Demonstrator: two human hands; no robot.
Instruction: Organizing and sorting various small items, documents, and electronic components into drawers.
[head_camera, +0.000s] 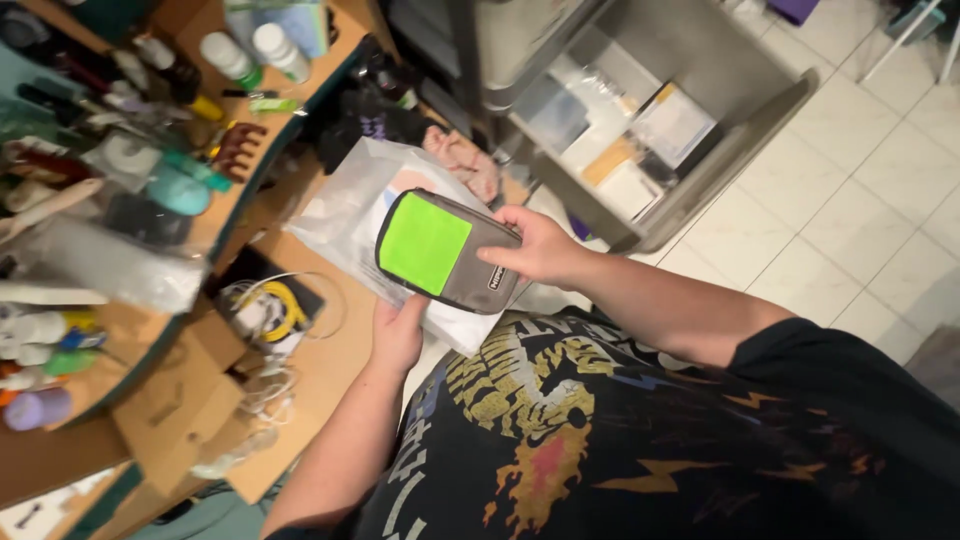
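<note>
The tiled floor (860, 210) takes up the space right of the green-faced pouch, and a grey shelf unit (700, 120) with boxes and papers stands beyond the pouch, up and to the right. Left of the pouch runs a wooden table (320, 360) crowded with bottles, tubes and a coil of yellow cable (285, 312); two white bottles (255, 52) stand far above and left of it.

Directly under the pouch is a clear plastic bag (345, 215) with pale contents. The pouch (440, 250), grey with a bright green panel, is held in the air in front of the person's chest, lying partly on the bag.

The bag looks slippery and is held only from its lower edge, so it could slide out or sag, and the pouch resting against it could tip off toward the table. A loose pinch on the pouch's short end would let it swing down.

The right hand (535, 245) comes in from the right of the pouch, forearm nearly level, fingers closed on its right edge with the thumb on top. The left hand (398, 330) rises from below the pouch, palm up, fingers curled under the bag, gripping it.
</note>
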